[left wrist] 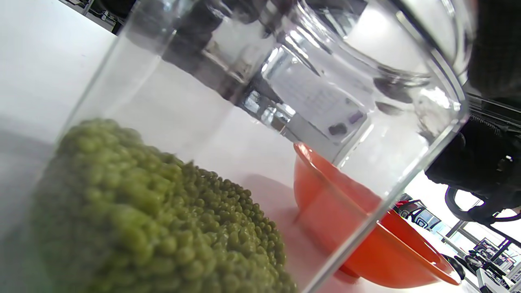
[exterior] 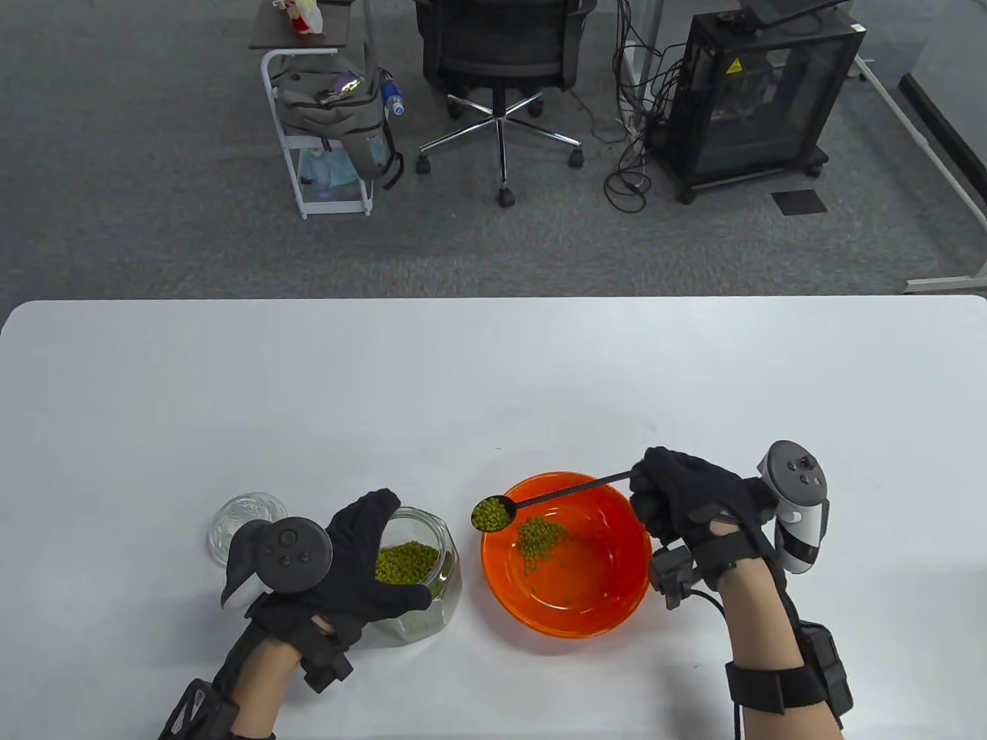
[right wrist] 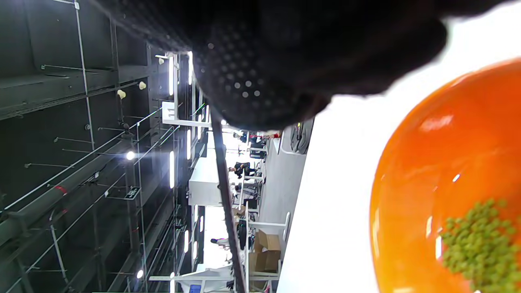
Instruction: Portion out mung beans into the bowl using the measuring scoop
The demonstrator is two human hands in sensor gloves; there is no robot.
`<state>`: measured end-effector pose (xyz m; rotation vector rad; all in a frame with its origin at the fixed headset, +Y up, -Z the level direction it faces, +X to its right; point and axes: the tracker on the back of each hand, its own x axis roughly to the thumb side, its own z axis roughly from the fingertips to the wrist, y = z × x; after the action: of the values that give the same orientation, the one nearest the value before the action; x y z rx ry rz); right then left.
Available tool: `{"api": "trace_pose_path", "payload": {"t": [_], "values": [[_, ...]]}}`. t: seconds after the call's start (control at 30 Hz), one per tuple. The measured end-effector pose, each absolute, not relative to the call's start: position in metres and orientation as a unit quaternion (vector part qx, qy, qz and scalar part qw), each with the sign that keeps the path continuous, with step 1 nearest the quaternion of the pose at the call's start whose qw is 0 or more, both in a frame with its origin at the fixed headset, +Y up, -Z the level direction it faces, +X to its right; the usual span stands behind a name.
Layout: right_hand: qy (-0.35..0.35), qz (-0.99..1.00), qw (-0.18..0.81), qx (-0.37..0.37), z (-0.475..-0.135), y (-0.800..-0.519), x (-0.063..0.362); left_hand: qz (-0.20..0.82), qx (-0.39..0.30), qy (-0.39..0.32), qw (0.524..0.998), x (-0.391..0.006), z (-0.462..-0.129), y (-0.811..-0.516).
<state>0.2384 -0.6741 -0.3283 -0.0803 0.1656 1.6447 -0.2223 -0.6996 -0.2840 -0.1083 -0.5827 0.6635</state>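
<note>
Near the worktop's front edge, the right hand [exterior: 678,501] grips a black measuring scoop [exterior: 493,514] heaped with green mung beans over the orange plastic bowl [exterior: 617,609] — the left hand [exterior: 362,570] clasps the clear glass jar [exterior: 432,570]; only the left wrist view shows its bean level.

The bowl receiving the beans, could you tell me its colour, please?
Orange bowl, clearest in the table view.

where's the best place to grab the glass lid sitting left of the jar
Probably by its rim, from straight above. The glass lid lies flat on the table, a low round disc left of the jar, so fingers can close across its edge. The left hand grips the jar right beside it, so come down on the lid's far left side.
</note>
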Motion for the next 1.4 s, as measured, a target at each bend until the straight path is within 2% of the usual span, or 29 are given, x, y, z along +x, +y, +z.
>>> {"api": "trace_pose_path", "payload": {"t": [0.43,0.8,1.1,1.4], "values": [[0.057,0.728,0.679,-0.079,-0.322,-0.699,0.288,0.322,-0.052,-0.282,0.902,-0.222,-0.284,-0.7],[0.005,0.754,0.648,-0.108,-0.309,-0.695,0.318,0.32,-0.052,-0.282,0.903,-0.222,-0.283,-0.7],[-0.016,0.813,0.575,-0.095,-0.307,-0.687,0.306,0.32,-0.051,-0.281,0.903,-0.222,-0.283,-0.7],[-0.072,0.881,0.467,-0.021,-0.301,-0.665,0.274,0.319,-0.052,-0.282,0.904,-0.222,-0.283,-0.699]]}}
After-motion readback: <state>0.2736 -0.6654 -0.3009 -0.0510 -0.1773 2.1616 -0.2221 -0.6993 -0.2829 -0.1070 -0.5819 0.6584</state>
